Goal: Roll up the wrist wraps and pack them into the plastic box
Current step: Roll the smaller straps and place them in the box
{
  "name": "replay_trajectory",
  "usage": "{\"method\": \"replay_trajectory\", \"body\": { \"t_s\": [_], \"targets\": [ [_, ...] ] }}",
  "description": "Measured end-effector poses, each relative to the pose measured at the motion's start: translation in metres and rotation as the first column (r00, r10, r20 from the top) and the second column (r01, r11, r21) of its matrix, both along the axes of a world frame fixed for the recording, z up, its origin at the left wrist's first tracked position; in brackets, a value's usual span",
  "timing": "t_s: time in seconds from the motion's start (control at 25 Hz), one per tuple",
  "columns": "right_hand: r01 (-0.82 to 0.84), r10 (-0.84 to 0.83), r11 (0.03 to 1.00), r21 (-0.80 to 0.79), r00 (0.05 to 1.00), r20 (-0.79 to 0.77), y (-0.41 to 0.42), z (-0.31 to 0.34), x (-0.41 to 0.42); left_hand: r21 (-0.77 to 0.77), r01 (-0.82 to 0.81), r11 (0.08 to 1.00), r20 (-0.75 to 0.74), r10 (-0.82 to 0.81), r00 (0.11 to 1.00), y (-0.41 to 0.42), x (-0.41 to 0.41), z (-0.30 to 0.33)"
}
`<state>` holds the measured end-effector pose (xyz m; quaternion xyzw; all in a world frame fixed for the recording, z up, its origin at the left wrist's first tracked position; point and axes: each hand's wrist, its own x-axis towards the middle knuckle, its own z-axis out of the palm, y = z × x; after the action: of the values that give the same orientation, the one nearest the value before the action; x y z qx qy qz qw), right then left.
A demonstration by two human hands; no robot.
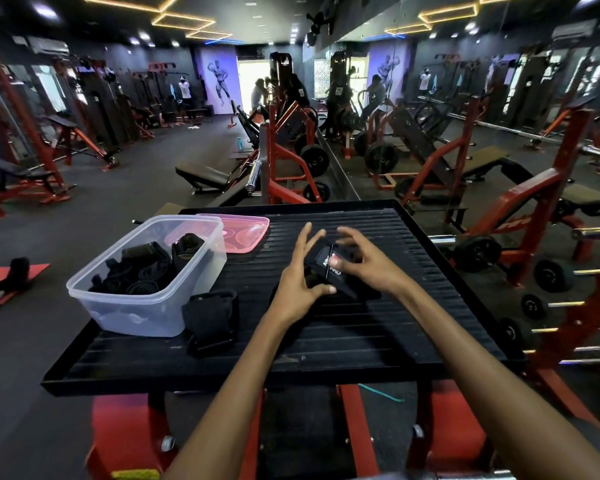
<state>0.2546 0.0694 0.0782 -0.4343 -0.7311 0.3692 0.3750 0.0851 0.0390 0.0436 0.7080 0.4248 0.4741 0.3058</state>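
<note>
A black wrist wrap (326, 266) with a white and red label lies on the ribbed black platform (343, 341), held between both hands. My left hand (297, 282) grips its left side with the thumb under the edge and the fingers spread above. My right hand (362, 259) presses its thumb on the label, fingers curled over the far side. A clear plastic box (118, 306) stands at the left with several rolled black wraps (142, 271) inside. Another black wrap (211, 317) lies loose just right of the box.
A pink lid (243, 233) lies behind the box on the platform. The platform sits on a red frame. Red weight machines, benches and dumbbells surround it, with a dumbbell rack close on the right. A red mat lies on the floor at far left.
</note>
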Motion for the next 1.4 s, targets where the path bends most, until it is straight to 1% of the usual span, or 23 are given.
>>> {"method": "replay_trajectory", "body": {
  "t_s": [0.04,0.08,0.16,0.2,0.28,0.32,0.36,0.4,0.44,0.52,0.64,0.72,0.8,0.84,0.92,1.0,1.04,1.08,1.16,1.2,1.28,1.36,1.4],
  "targets": [
    [-0.029,0.03,0.999,-0.016,0.998,0.059,0.003,0.003,0.001,-0.035,0.024,0.999,-0.042,-0.026,0.999,0.004,0.001,-0.002],
    [-0.037,0.04,0.998,-0.04,0.998,0.057,0.005,0.006,0.0,-0.1,0.041,0.994,-0.074,-0.048,0.996,0.007,0.002,-0.006],
    [0.007,-0.028,0.989,-0.151,0.99,-0.136,0.006,0.01,-0.005,-0.205,0.017,0.979,-0.064,-0.03,0.997,0.015,0.004,-0.019],
    [0.029,-0.093,0.969,-0.245,0.963,-0.253,0.007,0.012,-0.01,-0.214,-0.046,0.976,-0.045,0.037,0.998,0.017,0.005,-0.023],
    [-0.017,-0.18,0.906,-0.424,0.89,-0.42,0.009,0.017,-0.019,-0.177,-0.18,0.968,-0.034,0.176,0.984,0.026,0.004,-0.024],
    [-0.06,-0.207,0.867,-0.495,0.859,-0.468,0.01,0.021,-0.022,-0.155,-0.183,0.971,-0.037,0.18,0.983,0.03,0.002,-0.018],
    [-0.078,-0.238,0.832,-0.549,0.844,-0.48,0.013,0.027,-0.023,-0.148,-0.13,0.98,-0.031,0.127,0.991,0.033,-0.001,-0.009],
    [-0.052,-0.264,0.81,-0.584,0.857,-0.442,0.017,0.035,-0.022,-0.157,-0.056,0.986,-0.02,0.053,0.998,0.035,-0.003,-0.001],
    [0.006,-0.269,0.806,-0.592,0.894,-0.358,0.023,0.042,-0.02,-0.171,0.01,0.985,0.001,-0.01,1.0,0.035,-0.003,0.008],
    [0.098,-0.23,0.828,-0.552,0.957,-0.175,0.03,0.051,-0.016,-0.195,0.006,0.981,0.0,-0.006,1.0,0.034,0.0,0.015],
    [0.141,-0.181,0.849,-0.509,0.983,-0.029,0.033,0.05,-0.013,-0.209,-0.155,0.966,-0.133,0.129,0.983,0.032,0.002,0.005],
    [0.076,-0.077,0.866,-0.494,0.997,0.019,0.025,0.049,-0.01,-0.219,-0.265,0.939,-0.207,0.221,0.953,0.033,-0.001,-0.006],
    [0.035,-0.014,0.913,-0.407,0.998,0.054,0.016,0.045,-0.008,-0.222,-0.337,0.915,-0.246,0.282,0.927,0.032,-0.003,-0.01],
    [0.05,-0.043,0.94,-0.337,0.999,0.03,0.014,0.043,-0.009,-0.226,-0.354,0.908,-0.254,0.295,0.921,0.031,-0.002,-0.01],
    [0.181,-0.215,0.956,-0.231,0.968,-0.132,0.016,0.035,-0.012,-0.22,-0.382,0.897,-0.281,0.317,0.906,0.029,0.0,-0.01],
    [0.383,-0.423,0.905,-0.186,0.858,-0.29,0.023,0.029,-0.011,-0.193,-0.451,0.871,-0.354,0.367,0.86,0.028,0.0,-0.006],
    [0.435,-0.484,0.875,-0.213,0.787,-0.383,0.026,0.026,-0.008,-0.195,-0.487,0.852,-0.379,0.392,0.838,0.03,-0.003,-0.006],
    [0.426,-0.51,0.86,-0.279,0.706,-0.492,0.027,0.027,-0.005,-0.22,-0.508,0.833,-0.37,0.41,0.834,0.034,-0.007,-0.007],
    [0.255,-0.526,0.845,-0.47,0.552,-0.646,0.029,0.027,0.003,-0.32,-0.475,0.819,-0.254,0.409,0.876,0.041,-0.015,-0.01],
    [0.159,-0.532,0.825,-0.542,0.541,-0.651,0.029,0.026,0.006,-0.361,-0.42,0.833,-0.159,0.389,0.907,0.043,-0.016,-0.01],
    [0.07,-0.532,0.776,-0.627,0.606,-0.591,0.032,0.022,0.005,-0.402,-0.282,0.871,0.076,0.339,0.938,0.045,-0.014,-0.007],
    [0.092,-0.563,0.745,-0.66,0.618,-0.549,0.039,0.017,-0.003,-0.427,-0.172,0.888,0.209,0.282,0.936,0.045,-0.01,-0.001],
    [0.141,-0.603,0.732,-0.667,0.589,-0.537,0.04,0.018,-0.008,-0.429,-0.151,0.891,0.204,0.258,0.945,0.045,-0.007,0.002]
  ]
}}
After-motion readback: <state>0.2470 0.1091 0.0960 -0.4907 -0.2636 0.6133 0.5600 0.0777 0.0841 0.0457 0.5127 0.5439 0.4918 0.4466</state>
